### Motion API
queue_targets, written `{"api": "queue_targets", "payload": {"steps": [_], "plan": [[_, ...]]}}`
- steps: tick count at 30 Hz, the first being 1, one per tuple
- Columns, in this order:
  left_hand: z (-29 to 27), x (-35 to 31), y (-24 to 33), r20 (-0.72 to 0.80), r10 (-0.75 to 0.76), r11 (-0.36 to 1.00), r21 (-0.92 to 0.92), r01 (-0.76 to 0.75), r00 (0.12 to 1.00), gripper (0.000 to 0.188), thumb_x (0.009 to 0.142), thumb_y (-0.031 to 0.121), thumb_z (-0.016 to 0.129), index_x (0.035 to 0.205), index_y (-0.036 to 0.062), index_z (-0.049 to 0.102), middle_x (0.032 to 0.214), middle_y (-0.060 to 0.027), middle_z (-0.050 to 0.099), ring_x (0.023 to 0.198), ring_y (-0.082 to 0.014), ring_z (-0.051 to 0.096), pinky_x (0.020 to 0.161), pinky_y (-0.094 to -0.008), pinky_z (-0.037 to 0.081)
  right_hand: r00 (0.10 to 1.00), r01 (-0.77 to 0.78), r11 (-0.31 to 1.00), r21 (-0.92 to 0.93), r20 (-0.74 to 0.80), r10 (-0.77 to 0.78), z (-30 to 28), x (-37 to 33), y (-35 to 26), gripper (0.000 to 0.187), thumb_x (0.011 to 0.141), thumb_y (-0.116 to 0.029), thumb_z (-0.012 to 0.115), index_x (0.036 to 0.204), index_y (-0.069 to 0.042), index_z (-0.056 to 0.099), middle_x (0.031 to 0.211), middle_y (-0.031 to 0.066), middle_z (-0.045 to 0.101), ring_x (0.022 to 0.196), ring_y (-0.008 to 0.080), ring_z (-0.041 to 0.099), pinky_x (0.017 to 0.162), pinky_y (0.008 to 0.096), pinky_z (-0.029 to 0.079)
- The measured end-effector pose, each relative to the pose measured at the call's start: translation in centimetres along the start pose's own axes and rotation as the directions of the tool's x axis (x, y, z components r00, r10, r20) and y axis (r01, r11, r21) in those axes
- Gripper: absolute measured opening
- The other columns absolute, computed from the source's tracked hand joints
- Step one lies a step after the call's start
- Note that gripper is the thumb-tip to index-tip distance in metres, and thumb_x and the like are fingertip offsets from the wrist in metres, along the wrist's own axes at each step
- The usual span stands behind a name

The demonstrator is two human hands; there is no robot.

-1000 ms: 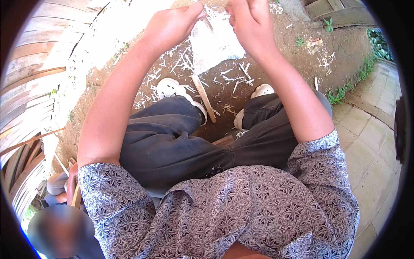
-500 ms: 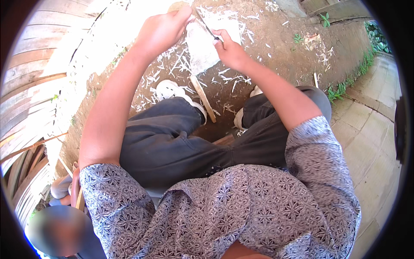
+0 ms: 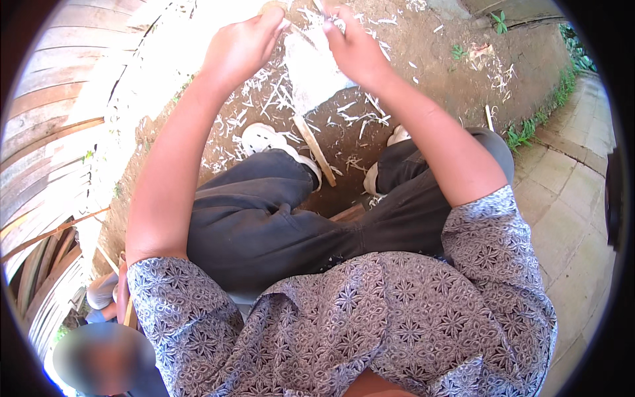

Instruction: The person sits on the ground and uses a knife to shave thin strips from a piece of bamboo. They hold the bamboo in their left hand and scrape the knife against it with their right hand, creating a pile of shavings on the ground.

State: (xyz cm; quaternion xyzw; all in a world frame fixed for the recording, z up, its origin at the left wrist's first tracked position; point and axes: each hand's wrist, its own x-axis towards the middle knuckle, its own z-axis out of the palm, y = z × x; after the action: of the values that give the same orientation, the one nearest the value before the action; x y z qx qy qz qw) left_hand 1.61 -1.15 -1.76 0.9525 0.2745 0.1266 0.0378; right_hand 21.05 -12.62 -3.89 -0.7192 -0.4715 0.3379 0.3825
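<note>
My left hand is closed at the top of the view, thumb pressed to the fingers. A tan, rounded piece shows at its fingertips, washed out by glare; its kind is hard to make out. To its right, my right hand grips a small knife, its blade pointing up and away, partly blurred. The two hands are apart. Below and between them lies a pale flat slab or sheet on the dirt. Thin pale shavings are scattered around it.
A narrow wooden stick leans between my feet, by a white clog. Wooden boards line the left, paving tiles the right. Another person is at the lower left, close to my left elbow.
My right hand has moved up and away, taking the knife from beside the slab to the top edge. My left hand has barely shifted, still closed.
</note>
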Motion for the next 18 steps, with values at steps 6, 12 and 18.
{"api": "queue_targets", "payload": {"steps": [6, 12, 18], "plan": [[-0.3, 0.2, 0.5, -0.003, -0.010, 1.000, -0.014, 0.010, 1.000, 0.019, 0.106, 0.029, 0.053, 0.108, 0.0101, 0.054, 0.085, -0.0185, 0.070, 0.077, -0.0422, 0.068, 0.066, -0.0508, 0.054, 0.991, 0.032, 0.996, -0.079, 0.134, -0.021, 1.4, -1.1, 5.0, 0.042, 0.107, -0.034, 0.047, 0.137, -0.006, 0.050, 0.087, 0.0217, 0.071, 0.085, 0.0402, 0.071, 0.081, 0.0478, 0.054], [-0.8, 0.1, -0.2, 0.026, -0.078, 0.997, -0.005, 0.078, 0.997, 0.019, 0.107, 0.028, 0.052, 0.107, 0.0088, 0.054, 0.086, -0.0195, 0.071, 0.078, -0.0427, 0.068, 0.067, -0.0516, 0.053, 0.994, 0.034, 0.998, 0.057, 0.099, -0.039, -0.2, 0.9, -0.9, 0.042, 0.105, -0.034, 0.050, 0.140, -0.009, 0.050, 0.085, 0.0192, 0.070, 0.086, 0.0394, 0.071, 0.082, 0.0472, 0.054], [-0.9, 0.4, 0.2, 0.046, -0.052, 0.998, -0.019, 0.053, 0.998, 0.017, 0.107, 0.027, 0.052, 0.109, 0.0100, 0.053, 0.086, -0.0198, 0.071, 0.078, -0.0431, 0.068, 0.067, -0.0519, 0.053, 0.974, 0.014, 0.969, -0.247, 0.222, 0.043, 2.5, -0.6, 7.7, 0.043, 0.104, -0.030, 0.050, 0.142, -0.010, 0.051, 0.083, 0.0167, 0.070, 0.088, 0.0345, 0.072, 0.087, 0.0476, 0.052]]}}
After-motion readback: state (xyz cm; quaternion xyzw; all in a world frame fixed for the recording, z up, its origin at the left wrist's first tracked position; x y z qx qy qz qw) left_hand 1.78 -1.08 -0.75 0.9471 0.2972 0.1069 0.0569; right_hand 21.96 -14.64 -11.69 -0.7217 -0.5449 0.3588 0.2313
